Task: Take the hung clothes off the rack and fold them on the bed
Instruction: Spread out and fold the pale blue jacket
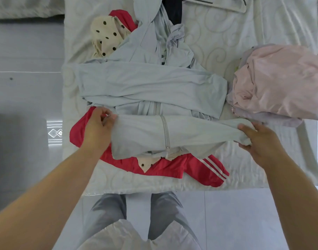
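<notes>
Left side first: the left hand (98, 127) pinches the near-left hem corner of the pale grey-blue zip-up hooded jacket (151, 82), fingers curled into the cloth. Under that hand, and spilling toward the person, lies a shiny red nylon jacket (77, 134). Well beyond the hand, a cream garment with dark polka dots (105, 37) pokes out.

Between the two hands the jacket's lower edge is lifted and turned up, with the grey zip (165, 134) running down its middle. Farther off, the sleeves lie crossed over the body, all of it spread on the white patterned bed (208, 42).

Now the right hand (259, 141): it's clamped on the opposite hem corner. The hands are wide apart and the cloth hangs slack between them. Just beyond this hand sits a pile of pale pink folded clothes (280, 82).

The jacket looks thin, light, limp and probably a little slippery. The hem corners seem the right hold, and both should travel together or the fold may skew.

No writing can be read, and no logo shows. There are only three white stripes (214, 166) on the red sleeve, between the hands on the near side.
</notes>
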`<state>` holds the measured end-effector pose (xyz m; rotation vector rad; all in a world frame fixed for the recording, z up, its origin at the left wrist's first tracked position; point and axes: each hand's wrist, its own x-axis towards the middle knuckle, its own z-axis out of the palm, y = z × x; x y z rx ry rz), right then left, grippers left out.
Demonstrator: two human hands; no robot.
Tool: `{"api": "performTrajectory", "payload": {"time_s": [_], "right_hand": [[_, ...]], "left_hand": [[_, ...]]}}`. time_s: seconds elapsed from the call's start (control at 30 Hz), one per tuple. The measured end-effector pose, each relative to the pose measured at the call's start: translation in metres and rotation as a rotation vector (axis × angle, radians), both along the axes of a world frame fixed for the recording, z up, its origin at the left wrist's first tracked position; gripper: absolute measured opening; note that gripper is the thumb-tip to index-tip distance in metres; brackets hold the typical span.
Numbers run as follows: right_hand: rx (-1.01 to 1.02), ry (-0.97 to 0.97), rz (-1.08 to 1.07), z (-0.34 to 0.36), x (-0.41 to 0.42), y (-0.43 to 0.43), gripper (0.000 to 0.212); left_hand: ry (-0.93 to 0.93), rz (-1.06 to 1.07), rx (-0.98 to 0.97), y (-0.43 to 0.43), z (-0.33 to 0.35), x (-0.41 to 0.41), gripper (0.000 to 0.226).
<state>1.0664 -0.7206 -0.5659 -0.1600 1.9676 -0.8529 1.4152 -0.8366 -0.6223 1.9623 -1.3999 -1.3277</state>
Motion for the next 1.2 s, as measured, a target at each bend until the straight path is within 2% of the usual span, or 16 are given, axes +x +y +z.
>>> {"api": "performTrajectory", "payload": {"time_s": [0.1,0.2,0.27,0.33,0.4,0.5,0.53,0.57,0.63,0.7,0.77,0.87,0.93,1.03,1.13,1.2], "right_hand": [[-0.045,0.043,0.037,0.001,-0.002,-0.013,0.035],[-0.116,-0.061,0.1,-0.003,-0.003,-0.023,0.026],[-0.145,-0.106,0.081,-0.009,-0.005,-0.03,0.025],[-0.156,-0.135,0.047,-0.016,-0.007,-0.037,0.024],[-0.159,-0.147,0.043,-0.023,-0.009,-0.042,0.025],[-0.123,-0.036,0.172,-0.032,-0.013,-0.042,0.039],[-0.1,0.02,0.241,-0.034,-0.015,-0.041,0.045],[-0.076,0.074,0.296,-0.036,-0.017,-0.04,0.05],[-0.022,0.221,0.37,-0.039,-0.019,-0.039,0.049],[0.039,0.402,0.413,-0.038,-0.022,-0.04,0.035],[0.09,0.524,0.45,-0.035,-0.027,-0.038,0.022],[0.098,0.577,0.483,-0.029,-0.032,-0.037,0.019],[0.079,0.54,0.443,-0.024,-0.033,-0.041,0.015],[0.06,0.433,0.41,-0.018,-0.036,-0.048,0.018],[0.125,0.446,0.662,-0.019,-0.046,-0.046,0.025],[0.182,0.503,0.82,-0.025,-0.051,-0.036,0.031]], "left_hand": [[0.017,0.002,0.058,-0.028,-0.004,0.006,0.03],[0.054,-0.06,-0.037,-0.037,0.002,0.009,0.039],[0.002,-0.262,-0.187,-0.03,0.008,0.007,0.04],[-0.045,-0.571,-0.304,-0.013,0.002,0.006,0.036],[-0.159,-0.854,-0.331,0.009,-0.012,0.004,0.035],[-0.439,-1.094,-0.16,0.027,-0.033,-0.004,0.085],[-0.481,-1.125,-0.143,0.026,-0.04,-0.006,0.09],[-0.475,-1.131,-0.149,0.023,-0.048,-0.006,0.088],[-0.344,-1.038,-0.164,0.015,-0.06,-0.004,0.069],[-0.211,-0.846,-0.138,0.004,-0.056,-0.003,0.045],[-0.148,-0.656,-0.116,-0.005,-0.041,-0.001,0.031],[-0.092,-0.44,-0.097,-0.021,-0.021,0.007,0.027],[-0.122,-0.361,-0.088,-0.031,-0.011,0.017,0.03],[-0.202,-0.383,-0.169,-0.042,0.001,0.028,0.039],[-0.241,-0.546,-0.123,-0.048,0.001,0.041,0.051],[-0.261,-0.762,-0.131,-0.042,-0.002,0.048,0.066]]}}
